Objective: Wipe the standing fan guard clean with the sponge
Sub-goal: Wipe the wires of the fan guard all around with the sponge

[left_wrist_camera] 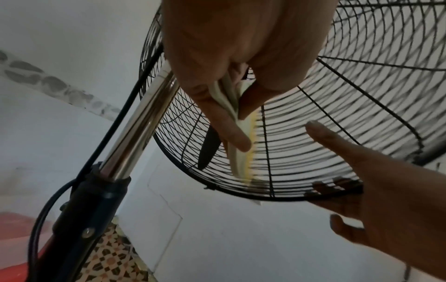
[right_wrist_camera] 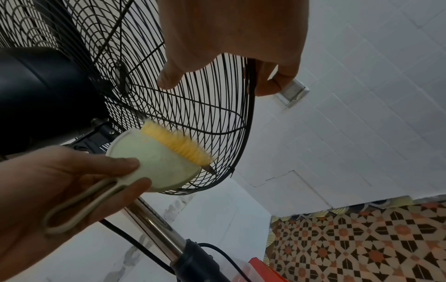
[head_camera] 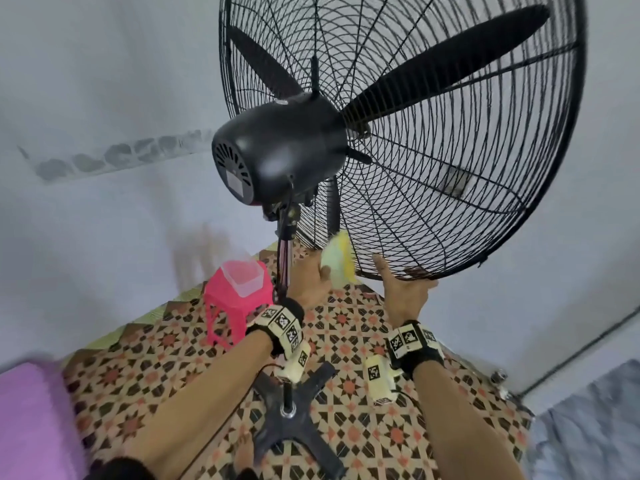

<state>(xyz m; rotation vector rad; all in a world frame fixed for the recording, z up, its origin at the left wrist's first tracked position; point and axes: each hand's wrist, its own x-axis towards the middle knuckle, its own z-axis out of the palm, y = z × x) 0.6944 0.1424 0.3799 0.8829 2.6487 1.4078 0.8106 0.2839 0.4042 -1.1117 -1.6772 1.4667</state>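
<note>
The black wire fan guard [head_camera: 450, 168] of a standing fan fills the upper right of the head view. My left hand [head_camera: 323, 271] grips the sponge [head_camera: 337, 261], a pale green pad with a yellow bristly edge and a loop handle. The yellow edge of the sponge [left_wrist_camera: 243, 152] lies against the lower wires of the rear guard, near the pole. My right hand [head_camera: 405, 282] holds the guard's bottom rim [right_wrist_camera: 251, 114]. Its thumb lies on the rear wires and its fingers curl round the rim. In the right wrist view the sponge [right_wrist_camera: 156, 162] sits between the left thumb and fingers.
A pink plastic stool [head_camera: 239, 306] with a clear tub [head_camera: 242, 277] on it stands left of the chrome fan pole [left_wrist_camera: 137, 129]. The black cross base [head_camera: 294, 410] sits on the patterned floor between my arms. A power cord [left_wrist_camera: 43, 219] hangs by the pole. White walls close in behind.
</note>
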